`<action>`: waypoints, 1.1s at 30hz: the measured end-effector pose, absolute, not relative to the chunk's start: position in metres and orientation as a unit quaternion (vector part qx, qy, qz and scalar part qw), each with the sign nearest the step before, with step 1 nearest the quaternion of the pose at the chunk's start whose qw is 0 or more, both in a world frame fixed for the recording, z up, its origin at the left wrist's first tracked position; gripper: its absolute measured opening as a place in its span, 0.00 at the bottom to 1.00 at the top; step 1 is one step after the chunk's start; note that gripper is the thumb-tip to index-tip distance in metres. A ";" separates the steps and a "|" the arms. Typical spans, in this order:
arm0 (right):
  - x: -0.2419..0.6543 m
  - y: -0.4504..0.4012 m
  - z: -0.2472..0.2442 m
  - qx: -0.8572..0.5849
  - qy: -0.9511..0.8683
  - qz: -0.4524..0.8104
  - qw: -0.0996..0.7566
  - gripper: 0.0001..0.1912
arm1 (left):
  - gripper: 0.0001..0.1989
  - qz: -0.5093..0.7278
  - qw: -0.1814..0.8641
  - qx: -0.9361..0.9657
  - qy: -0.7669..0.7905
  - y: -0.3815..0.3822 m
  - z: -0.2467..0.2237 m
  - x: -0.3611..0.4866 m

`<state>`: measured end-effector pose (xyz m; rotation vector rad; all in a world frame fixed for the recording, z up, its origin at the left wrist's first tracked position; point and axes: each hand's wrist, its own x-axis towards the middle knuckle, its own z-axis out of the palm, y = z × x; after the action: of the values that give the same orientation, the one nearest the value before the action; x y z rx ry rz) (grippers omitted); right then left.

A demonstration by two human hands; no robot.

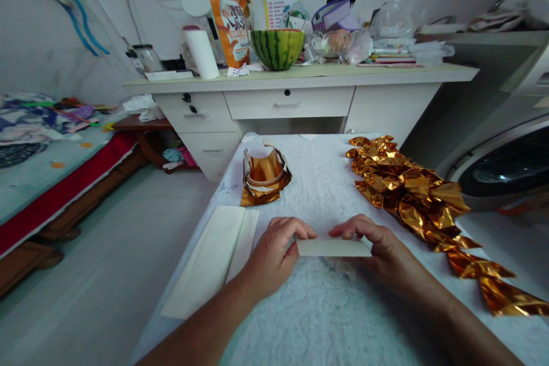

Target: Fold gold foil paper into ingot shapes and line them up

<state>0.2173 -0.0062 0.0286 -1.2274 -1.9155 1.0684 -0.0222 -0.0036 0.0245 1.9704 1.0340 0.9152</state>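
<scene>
A narrow pale strip of folded paper (334, 248) is held level above the cloth-covered table. My left hand (278, 251) pinches its left end, and my right hand (377, 246) grips the right end. Beyond my left hand stands a roll of shiny gold foil strip (265, 174), its loose turns spread around the base. Flat pale paper sheets (210, 257) lie to the left, beside my left forearm. On the right, a long heap of crumpled gold foil pieces (412, 194) runs from the table's far end toward the near right.
The table (317, 166) has a light quilted cover. Behind it a white desk (291, 81) carries a watermelon half (278, 48), an orange snack bag (231, 26) and plastic bags. A bed (51, 166) stands left, a washing machine (501, 154) right.
</scene>
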 end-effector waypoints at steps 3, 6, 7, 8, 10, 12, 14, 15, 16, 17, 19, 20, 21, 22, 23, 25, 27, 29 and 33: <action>0.220 -0.006 0.035 -0.446 -0.750 0.407 0.270 0.05 | 0.19 0.320 0.367 0.795 0.362 -0.001 0.025 -0.026; 0.223 -0.006 0.035 -0.449 -0.758 0.410 0.236 0.04 | 0.15 0.273 0.382 0.802 0.368 0.000 0.026 -0.029; 0.223 -0.006 0.034 -0.452 -0.757 0.411 0.230 0.04 | 0.13 0.257 0.383 0.804 0.375 0.001 0.027 -0.029; 0.224 -0.005 0.033 -0.455 -0.756 0.413 0.225 0.04 | 0.12 0.241 0.381 0.806 0.383 0.001 0.027 -0.030; 0.225 -0.004 0.030 -0.462 -0.751 0.420 0.216 0.04 | 0.08 0.213 0.372 0.809 0.401 0.001 0.027 -0.030; 0.226 -0.002 0.028 -0.464 -0.748 0.429 0.204 0.04 | 0.05 0.195 0.365 0.808 0.418 0.002 0.028 -0.029; 0.228 0.000 0.027 -0.464 -0.749 0.433 0.190 0.04 | 0.04 0.185 0.359 0.805 0.434 0.002 0.029 -0.028; 0.229 0.000 0.027 -0.465 -0.752 0.432 0.181 0.04 | 0.03 0.181 0.354 0.804 0.443 0.003 0.030 -0.027; 0.229 0.001 0.027 -0.468 -0.752 0.431 0.173 0.06 | 0.03 0.177 0.348 0.801 0.453 0.003 0.030 -0.026; 0.230 0.001 0.026 -0.471 -0.751 0.432 0.167 0.08 | 0.03 0.175 0.342 0.797 0.466 0.004 0.030 -0.025; 0.230 0.001 0.023 -0.479 -0.743 0.437 0.164 0.12 | 0.02 0.173 0.332 0.785 0.494 0.004 0.029 -0.023; 0.230 0.002 0.022 -0.484 -0.739 0.438 0.166 0.13 | 0.02 0.172 0.327 0.779 0.507 0.005 0.028 -0.023; 0.229 0.002 0.020 -0.489 -0.736 0.437 0.169 0.13 | 0.01 0.170 0.322 0.774 0.517 0.005 0.027 -0.023; 0.228 0.002 0.019 -0.497 -0.733 0.432 0.171 0.14 | 0.00 0.168 0.316 0.772 0.526 0.006 0.026 -0.023; 0.228 0.002 0.018 -0.506 -0.731 0.424 0.172 0.14 | 0.01 0.164 0.308 0.770 0.533 0.006 0.025 -0.024; 0.226 0.001 0.017 -0.526 -0.730 0.401 0.170 0.14 | 0.04 0.160 0.291 0.768 0.548 0.006 0.024 -0.024; 0.225 0.001 0.017 -0.544 -0.733 0.374 0.164 0.14 | 0.06 0.162 0.281 0.759 0.564 0.005 0.024 -0.024; 0.224 0.001 0.018 -0.556 -0.735 0.352 0.162 0.14 | 0.07 0.169 0.283 0.749 0.574 0.003 0.024 -0.023; 0.221 0.002 0.019 -0.571 -0.726 0.341 0.178 0.12 | 0.08 0.178 0.283 0.744 0.578 -0.002 0.024 -0.022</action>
<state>0.2207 0.0015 0.0193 -1.6142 -2.0526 0.9631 -0.0217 -0.0020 0.0241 1.9919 1.5482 0.4767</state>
